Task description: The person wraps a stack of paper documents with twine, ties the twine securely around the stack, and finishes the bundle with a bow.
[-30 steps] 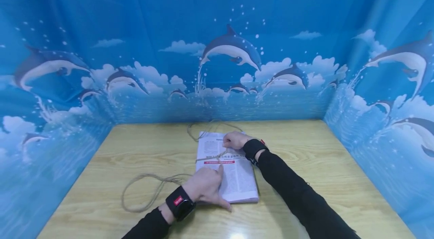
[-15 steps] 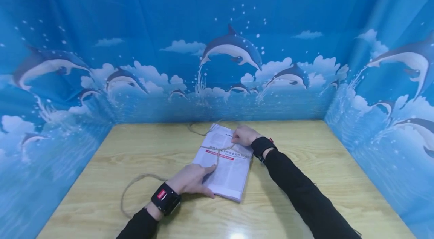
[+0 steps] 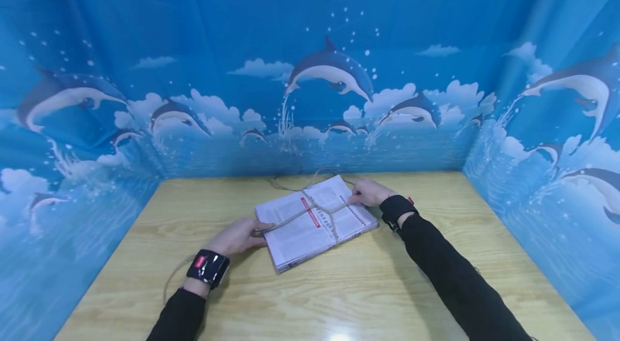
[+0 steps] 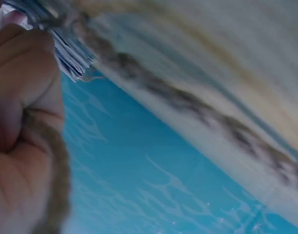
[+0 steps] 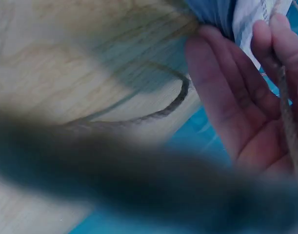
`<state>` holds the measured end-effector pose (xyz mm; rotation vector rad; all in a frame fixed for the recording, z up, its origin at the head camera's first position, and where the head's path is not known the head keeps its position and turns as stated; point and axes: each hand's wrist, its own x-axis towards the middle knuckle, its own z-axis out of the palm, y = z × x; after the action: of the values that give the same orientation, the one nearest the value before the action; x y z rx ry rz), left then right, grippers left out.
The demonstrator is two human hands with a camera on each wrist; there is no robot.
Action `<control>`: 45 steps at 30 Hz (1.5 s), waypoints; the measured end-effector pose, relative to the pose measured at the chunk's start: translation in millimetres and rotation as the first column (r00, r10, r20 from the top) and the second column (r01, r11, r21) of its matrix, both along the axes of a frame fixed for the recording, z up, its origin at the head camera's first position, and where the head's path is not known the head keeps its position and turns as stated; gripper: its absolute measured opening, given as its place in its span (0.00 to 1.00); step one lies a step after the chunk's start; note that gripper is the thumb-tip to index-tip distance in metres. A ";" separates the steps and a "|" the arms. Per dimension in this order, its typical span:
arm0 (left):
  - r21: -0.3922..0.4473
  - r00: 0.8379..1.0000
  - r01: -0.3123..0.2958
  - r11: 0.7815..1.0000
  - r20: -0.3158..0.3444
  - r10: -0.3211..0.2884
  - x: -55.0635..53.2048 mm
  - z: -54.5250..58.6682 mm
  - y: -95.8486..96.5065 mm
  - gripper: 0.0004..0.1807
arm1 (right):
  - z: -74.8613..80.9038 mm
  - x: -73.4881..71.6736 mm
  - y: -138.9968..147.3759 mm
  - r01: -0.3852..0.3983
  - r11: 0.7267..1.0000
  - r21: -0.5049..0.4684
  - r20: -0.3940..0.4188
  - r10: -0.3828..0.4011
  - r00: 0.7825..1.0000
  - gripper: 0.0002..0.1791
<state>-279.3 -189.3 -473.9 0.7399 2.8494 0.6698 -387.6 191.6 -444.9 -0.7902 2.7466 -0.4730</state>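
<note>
A stack of newspapers (image 3: 290,247) lies flat and aslant on the bench (image 3: 368,292), in the space between the two hands' fingers. The left hand (image 3: 236,236) is at one end of the stack, its fingers curled round the rope (image 3: 290,219); the left wrist view shows the rope coming out from between the bent fingers and hanging down past them. The right hand (image 3: 372,192) is at the opposite end, thumb and forefinger pinching the rope at the stack's edge, while its other fingers reach out nearly straight just beside the paper; whether their tips touch it I cannot tell. From the left fingers one length of rope runs over the top sheet to a crossing near the middle, and another goes on from there to the right fingers. A further strand passes across the stack between the two hands, from the far long edge to the near one. The red strip (image 3: 315,220) of print lies between the hands, beside this crossing. Loose rope curves over the bench beyond the stack, to the left of the right fingers, and more lies behind the left hand, beside its black wristband (image 3: 209,267).
</note>
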 end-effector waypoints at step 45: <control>0.174 0.802 -0.598 0.783 0.149 0.579 -34.6 8.3 35.0 0.20 | -2.0 61.2 11.2 0.488 0.871 -0.048 0.252 -0.463 0.850 0.16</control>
<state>-313.9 -154.3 -465.6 -0.2079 2.9413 1.0631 -326.5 202.8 -446.9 -0.0419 2.6887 -0.7652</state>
